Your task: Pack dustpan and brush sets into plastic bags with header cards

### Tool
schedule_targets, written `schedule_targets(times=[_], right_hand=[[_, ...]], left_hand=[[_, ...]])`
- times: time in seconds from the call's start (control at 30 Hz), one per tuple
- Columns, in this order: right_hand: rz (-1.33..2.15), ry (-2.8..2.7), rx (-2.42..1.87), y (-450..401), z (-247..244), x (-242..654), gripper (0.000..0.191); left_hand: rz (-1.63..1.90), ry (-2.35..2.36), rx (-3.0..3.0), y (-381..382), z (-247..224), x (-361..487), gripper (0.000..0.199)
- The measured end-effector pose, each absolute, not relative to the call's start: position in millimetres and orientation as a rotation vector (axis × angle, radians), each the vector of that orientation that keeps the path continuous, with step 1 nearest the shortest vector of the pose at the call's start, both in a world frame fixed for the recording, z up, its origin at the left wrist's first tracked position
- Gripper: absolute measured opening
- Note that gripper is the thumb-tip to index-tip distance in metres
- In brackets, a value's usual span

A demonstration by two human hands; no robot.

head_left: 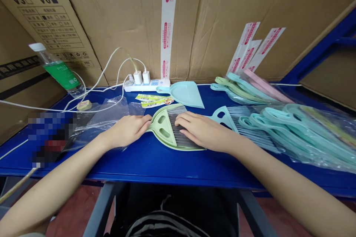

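Observation:
A light green hand brush [168, 127] with dark bristles lies on a matching green dustpan [191, 149] at the middle of the blue table. My left hand [125, 130] is closed round their handle end, which its fingers mostly cover. On the bristles rests my right hand [204, 131], palm down, fingers apart and slightly bent. Just right of that hand lies a light blue brush [226, 118], its handle partly hidden behind my hand. A light blue dustpan [187, 93] sits behind the green set, beside yellow printed labels [155, 100].
Bagged blue dustpans [294, 133] fill the right side, with green, blue and pink ones [250, 87] behind. A power strip [147, 85] with white cables, a water bottle [59, 72] and clear plastic bags [102, 118] occupy the left. Cardboard boxes [133, 26] wall the back.

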State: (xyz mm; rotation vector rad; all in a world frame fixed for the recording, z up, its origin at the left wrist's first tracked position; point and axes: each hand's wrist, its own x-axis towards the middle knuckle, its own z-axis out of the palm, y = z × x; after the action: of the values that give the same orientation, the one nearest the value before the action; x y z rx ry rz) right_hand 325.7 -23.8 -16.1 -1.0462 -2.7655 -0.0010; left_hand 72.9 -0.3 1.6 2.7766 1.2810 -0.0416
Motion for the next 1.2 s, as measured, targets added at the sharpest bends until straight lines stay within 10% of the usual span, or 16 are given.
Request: schedule_targets(times=[1.2], right_hand=[[0.012, -2.75, -1.083, -20.3, -16.6, 327.1, 0.014]], left_hand=[[-0.085, 1.306, 2.729, 0.6, 2.2, 73.6, 0.039]])
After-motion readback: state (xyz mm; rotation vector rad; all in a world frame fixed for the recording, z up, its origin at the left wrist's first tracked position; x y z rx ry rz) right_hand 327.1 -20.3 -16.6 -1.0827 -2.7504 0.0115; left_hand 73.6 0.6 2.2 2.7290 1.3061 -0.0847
